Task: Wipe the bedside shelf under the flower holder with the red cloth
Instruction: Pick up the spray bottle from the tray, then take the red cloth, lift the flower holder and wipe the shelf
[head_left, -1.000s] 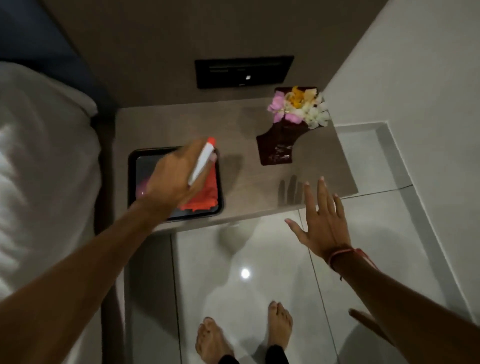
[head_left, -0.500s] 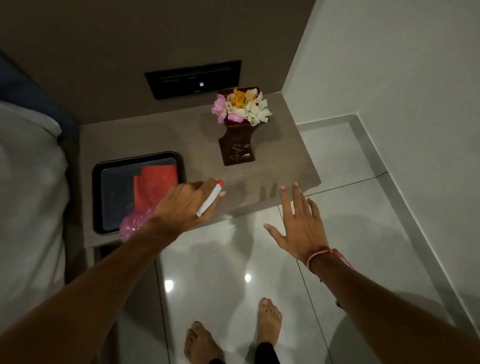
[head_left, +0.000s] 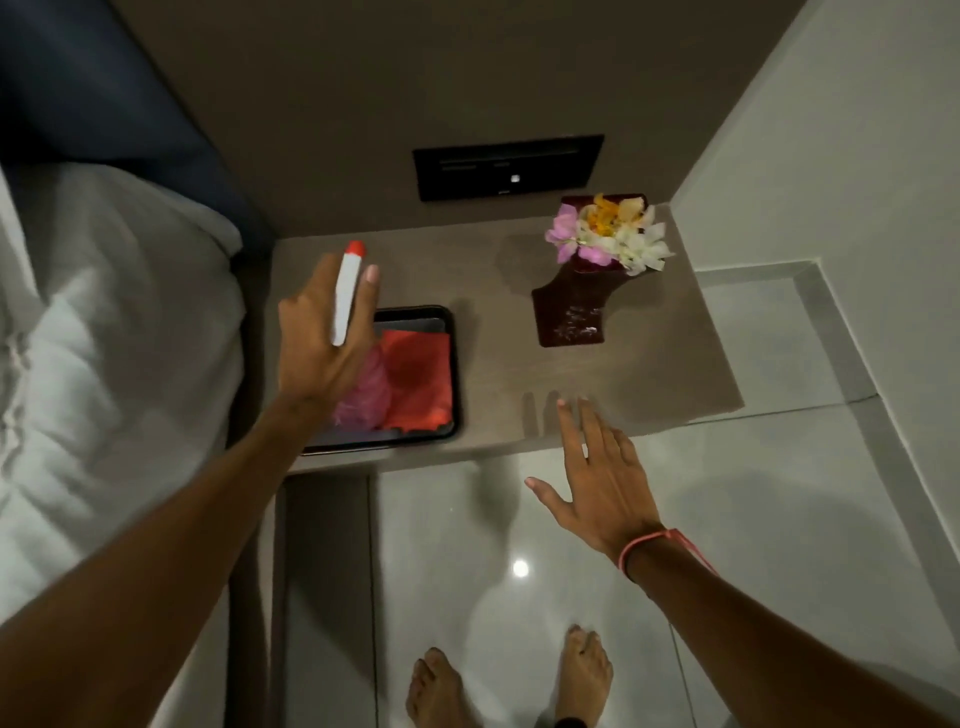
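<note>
The red cloth (head_left: 418, 374) lies in a black tray (head_left: 451, 364) on the left part of the brown bedside shelf (head_left: 493, 291). A dark flower holder (head_left: 574, 306) with pink, white and orange flowers stands at the shelf's back right. My left hand (head_left: 322, 332) hovers over the tray's left side and grips a white marker with a red cap (head_left: 347, 296) between its fingers. My right hand (head_left: 597, 473) is spread flat and empty at the shelf's front edge, fingertips just over it.
A pink bundle (head_left: 363, 395) lies in the tray beside the cloth. A bed with white linen (head_left: 104, 338) borders the shelf on the left. A black switch panel (head_left: 509, 166) sits on the wall behind. Glossy floor tiles and my bare feet (head_left: 509, 680) are below.
My left hand with the marker has moved from the shelf's front edge back over the tray, hiding its left side. My right hand stays near the shelf's front edge.
</note>
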